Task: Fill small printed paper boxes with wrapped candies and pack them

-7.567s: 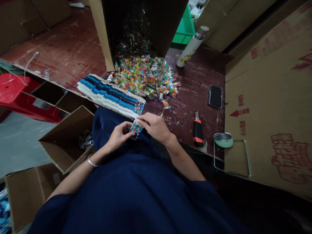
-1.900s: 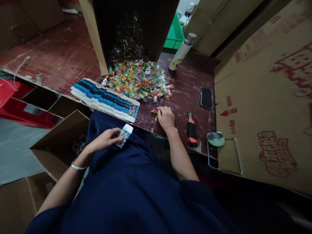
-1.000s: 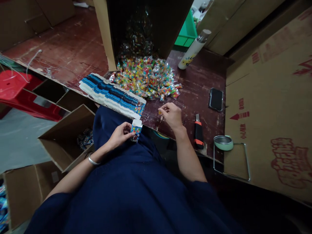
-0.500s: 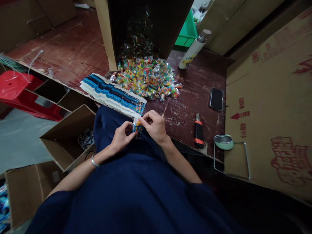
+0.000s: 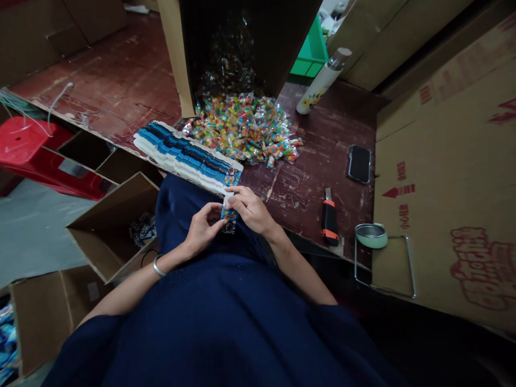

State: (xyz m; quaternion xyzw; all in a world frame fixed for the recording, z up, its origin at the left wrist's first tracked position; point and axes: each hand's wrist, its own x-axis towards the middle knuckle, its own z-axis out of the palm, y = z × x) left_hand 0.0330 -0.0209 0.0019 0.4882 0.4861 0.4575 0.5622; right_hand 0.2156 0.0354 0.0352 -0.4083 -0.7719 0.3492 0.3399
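Over my lap I hold a small blue printed candy box (image 5: 229,214) with both hands. My left hand (image 5: 203,227) pinches its left side between thumb and fingers. At the top, my right hand (image 5: 253,211) has its thumb and fingers closed on the box's white flap and upper right edge. The inside of the box is hidden. Just beyond my hands, a fanned row of flat blue-and-white cartons (image 5: 187,156) lies along the table edge. Behind it is a heap of clear packets of coloured candies (image 5: 242,129), spilling from a large tipped cardboard box (image 5: 177,59).
On the table (image 5: 290,188) to the right are a utility knife (image 5: 329,217), a phone (image 5: 358,163) and a white bottle (image 5: 322,83). A green cup (image 5: 371,236) sits in a wire holder. At left stand an open carton (image 5: 115,220) and a red stool (image 5: 24,140).
Candy colours showed at the box's opening under my right fingers; now the white flap shows there instead. My right hand has shifted onto the flap, its fingers stretched further left.
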